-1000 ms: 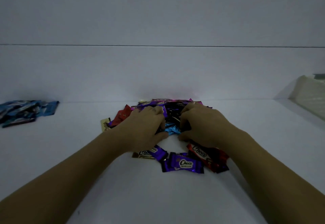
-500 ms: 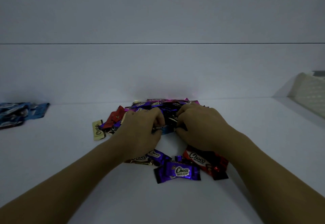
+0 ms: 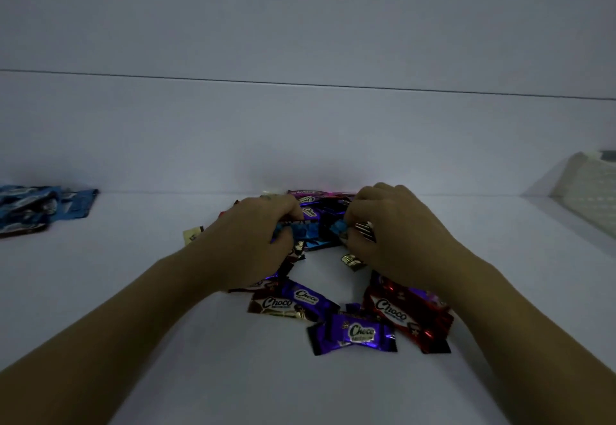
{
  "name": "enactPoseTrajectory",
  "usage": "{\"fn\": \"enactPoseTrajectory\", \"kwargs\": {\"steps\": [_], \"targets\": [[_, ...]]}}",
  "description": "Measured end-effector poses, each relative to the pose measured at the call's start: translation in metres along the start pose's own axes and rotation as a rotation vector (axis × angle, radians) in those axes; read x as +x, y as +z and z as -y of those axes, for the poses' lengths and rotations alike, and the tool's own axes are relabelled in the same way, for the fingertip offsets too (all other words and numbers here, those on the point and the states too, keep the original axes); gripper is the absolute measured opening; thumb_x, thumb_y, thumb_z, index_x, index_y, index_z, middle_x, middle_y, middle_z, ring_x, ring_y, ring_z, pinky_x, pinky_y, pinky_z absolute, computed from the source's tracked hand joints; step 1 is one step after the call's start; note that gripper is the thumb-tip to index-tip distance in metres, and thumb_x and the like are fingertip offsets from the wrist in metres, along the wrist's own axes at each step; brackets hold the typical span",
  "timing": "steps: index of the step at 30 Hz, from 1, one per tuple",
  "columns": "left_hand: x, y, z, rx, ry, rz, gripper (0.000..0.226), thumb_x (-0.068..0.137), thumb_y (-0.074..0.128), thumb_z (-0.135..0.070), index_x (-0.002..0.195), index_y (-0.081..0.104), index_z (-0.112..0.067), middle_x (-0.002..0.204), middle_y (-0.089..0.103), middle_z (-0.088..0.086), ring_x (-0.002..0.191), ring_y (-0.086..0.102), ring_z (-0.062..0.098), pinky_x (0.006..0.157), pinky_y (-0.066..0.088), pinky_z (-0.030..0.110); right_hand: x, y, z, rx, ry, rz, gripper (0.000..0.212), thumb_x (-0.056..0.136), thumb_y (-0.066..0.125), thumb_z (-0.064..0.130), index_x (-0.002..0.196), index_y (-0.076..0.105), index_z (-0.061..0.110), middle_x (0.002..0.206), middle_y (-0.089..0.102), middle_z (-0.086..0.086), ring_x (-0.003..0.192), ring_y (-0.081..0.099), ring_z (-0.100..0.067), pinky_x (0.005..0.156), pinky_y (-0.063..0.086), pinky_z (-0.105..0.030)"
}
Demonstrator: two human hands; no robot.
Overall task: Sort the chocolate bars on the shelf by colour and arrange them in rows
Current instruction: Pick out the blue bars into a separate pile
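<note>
**Shelf** (image 3: pixel 116 258): white board with a white back wall, dimly lit. It carries all the items below.

**Pale ribbed container** (image 3: pixel 586 191): far right, well apart from the work.

**Blue heap** (image 3: pixel 30 207): blue-wrapped bars at the far left, gathered but not in a row.

**Mixed pile** (image 3: pixel 310 214): unsorted bars at centre against the back wall, overlapping.

**Left hand** (image 3: pixel 253 241) and **right hand** (image 3: pixel 400 234): close together over the pile, the fingers of each curled onto the blue bar (image 3: pixel 310 238). Whether that is one wrapper or two cannot be told.

**Red bar** (image 3: pixel 400 318), **purple bar** (image 3: pixel 356 333), **brown bar** (image 3: pixel 276 306): loose at the near edge of the pile.

**Cream bar** (image 3: pixel 191 234): just left of the left hand.

**Risks:** The blue bar lies among overlapping wrappers, so lifting it may drag neighbours along and scatter them. In this light blue and purple look alike, so a bar may be missorted. Glossy foil may slip from a pinch.
</note>
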State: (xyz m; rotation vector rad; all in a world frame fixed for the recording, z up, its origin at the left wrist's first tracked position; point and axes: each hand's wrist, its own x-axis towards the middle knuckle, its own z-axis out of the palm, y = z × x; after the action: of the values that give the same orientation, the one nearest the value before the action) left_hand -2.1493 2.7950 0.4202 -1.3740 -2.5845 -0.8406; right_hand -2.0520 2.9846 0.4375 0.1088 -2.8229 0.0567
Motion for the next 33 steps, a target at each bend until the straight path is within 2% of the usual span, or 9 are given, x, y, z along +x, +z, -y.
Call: {"fn": "enactPoseTrajectory", "kwargs": {"steps": [2,4,8,14,18,21,25,31,33], "targets": [[0.001,-0.003,0.003,0.018,-0.017,0.016,0.018,0.093,0.05,-0.013,0.106,0.055,-0.026,0.097,0.064,0.0,0.081,0.061,0.019,0.072,0.052,0.038,0.001,0.0,0.004,0.008,-0.037,-0.012,0.028,0.082,0.045,0.034,0.085,0.069,0.02,0.085,0.065,0.004,0.08,0.054,-0.017,0.075,0.032,-0.027],[0.002,-0.005,0.006,0.031,-0.053,0.025,0.017,0.094,0.047,-0.014,0.106,0.052,-0.025,0.097,0.06,-0.001,0.082,0.056,0.013,0.07,0.048,0.03,0.005,0.003,0.009,-0.003,-0.085,0.006,0.028,0.082,0.043,0.035,0.084,0.067,0.021,0.082,0.063,0.007,0.079,0.053,-0.015,0.078,0.035,-0.029],[0.0,-0.002,0.012,0.11,-0.039,0.049,0.008,0.099,0.041,-0.022,0.103,0.047,-0.026,0.086,0.047,-0.011,0.079,0.047,0.011,0.068,0.036,0.027,0.018,0.004,0.014,-0.132,-0.182,0.307,0.028,0.094,0.051,0.039,0.117,0.06,0.024,0.114,0.057,0.005,0.106,0.045,-0.016,0.098,0.032,-0.031],[0.002,-0.001,0.006,0.235,0.014,0.053,0.019,0.102,0.039,-0.028,0.118,0.046,-0.023,0.107,0.052,-0.004,0.085,0.04,0.009,0.074,0.033,0.022,0.028,0.0,0.011,-0.196,-0.146,0.43,0.051,0.09,0.052,0.057,0.13,0.056,0.027,0.115,0.054,0.003,0.106,0.045,-0.016,0.088,0.037,-0.031],[0.002,0.002,0.008,0.243,0.033,0.039,0.016,0.101,0.039,-0.027,0.115,0.047,-0.022,0.1,0.048,-0.007,0.084,0.04,0.008,0.072,0.03,0.021,0.023,0.004,0.013,-0.174,-0.116,0.418,0.051,0.091,0.051,0.056,0.136,0.052,0.031,0.114,0.048,0.001,0.098,0.034,-0.013,0.081,0.029,-0.028],[0.002,0.004,0.006,0.268,0.032,0.038,0.016,0.101,0.04,-0.027,0.112,0.049,-0.021,0.094,0.043,-0.009,0.085,0.043,0.011,0.074,0.029,0.026,0.012,0.0,0.01,-0.13,-0.128,0.388,0.043,0.092,0.054,0.049,0.133,0.056,0.033,0.124,0.048,0.005,0.113,0.037,-0.014,0.09,0.03,-0.027],[0.003,0.003,0.0,0.273,0.078,0.032,0.018,0.101,0.04,-0.029,0.114,0.051,-0.021,0.111,0.055,-0.005,0.098,0.049,0.012,0.083,0.038,0.027,0.004,-0.001,0.01,-0.021,-0.101,0.363,0.039,0.091,0.059,0.045,0.128,0.058,0.032,0.13,0.049,0.012,0.119,0.039,-0.01,0.102,0.031,-0.026],[-0.001,0.008,-0.006,0.199,0.131,0.032,0.011,0.1,0.04,-0.029,0.107,0.049,-0.027,0.107,0.056,-0.008,0.094,0.046,0.009,0.086,0.036,0.027,-0.001,-0.008,0.01,0.086,-0.07,0.399,0.015,0.09,0.065,0.032,0.104,0.063,0.032,0.105,0.054,0.017,0.1,0.048,-0.004,0.087,0.04,-0.018],[0.0,0.013,-0.002,0.191,0.156,0.017,0.012,0.099,0.044,-0.028,0.107,0.053,-0.026,0.106,0.058,-0.007,0.093,0.045,0.009,0.084,0.036,0.028,-0.001,-0.01,0.012,0.12,-0.042,0.424,0.02,0.088,0.068,0.031,0.105,0.06,0.033,0.098,0.053,0.02,0.092,0.049,-0.001,0.076,0.04,-0.012]]}}
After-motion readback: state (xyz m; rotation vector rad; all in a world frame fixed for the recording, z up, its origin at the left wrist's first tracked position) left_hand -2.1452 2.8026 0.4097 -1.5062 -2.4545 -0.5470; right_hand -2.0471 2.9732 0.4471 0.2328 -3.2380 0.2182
